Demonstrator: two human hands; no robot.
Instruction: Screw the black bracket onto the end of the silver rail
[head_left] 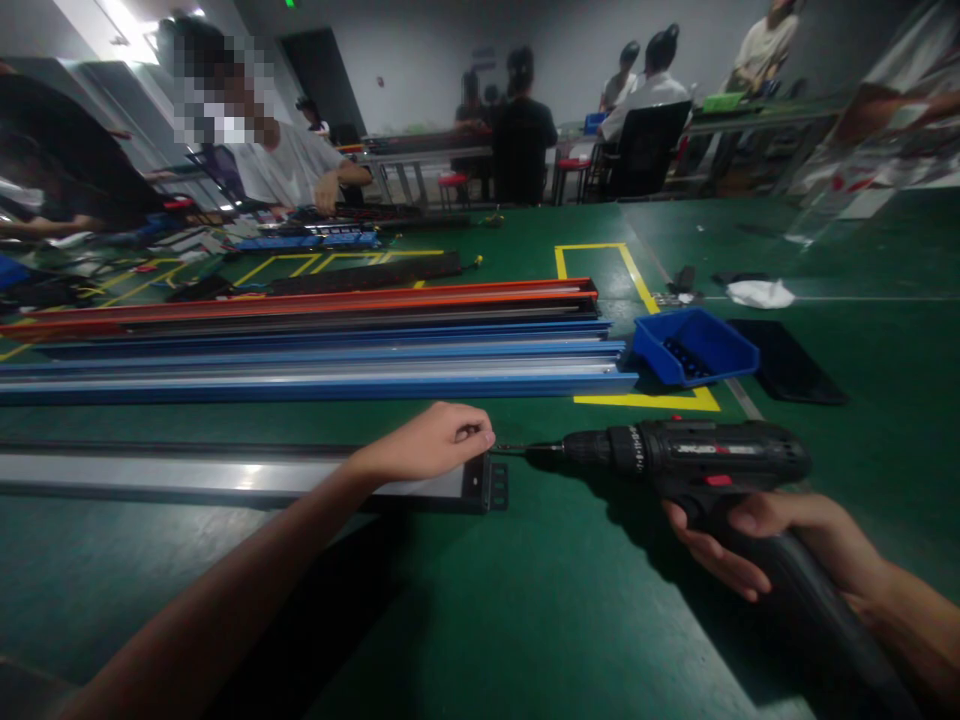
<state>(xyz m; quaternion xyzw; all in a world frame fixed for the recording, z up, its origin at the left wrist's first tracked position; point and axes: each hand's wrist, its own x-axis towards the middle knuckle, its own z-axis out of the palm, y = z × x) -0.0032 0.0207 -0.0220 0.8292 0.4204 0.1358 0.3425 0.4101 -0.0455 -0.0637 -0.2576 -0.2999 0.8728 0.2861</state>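
My right hand [780, 540] is wrapped round the handle of a black cordless drill [705, 452], which lies level and points left. Its long thin bit [529, 448] reaches to the fingertips of my left hand [431, 440]. Those fingers are curled in a pinch at the end of a long metal bar [255, 478] with a silver face and dark edges. A black end bracket [495, 487] with slots sticks out from that end. Whatever the left fingers pinch is too small and too hidden to name.
Beyond the bar lie blue channel rails [450, 385] and an orange rail [450, 293]. A blue bin [697, 345] with small dark parts stands right of them, beside a black flat slab [787, 360] and white crumpled tissue [759, 293]. Co-workers sit across the green table [525, 620].
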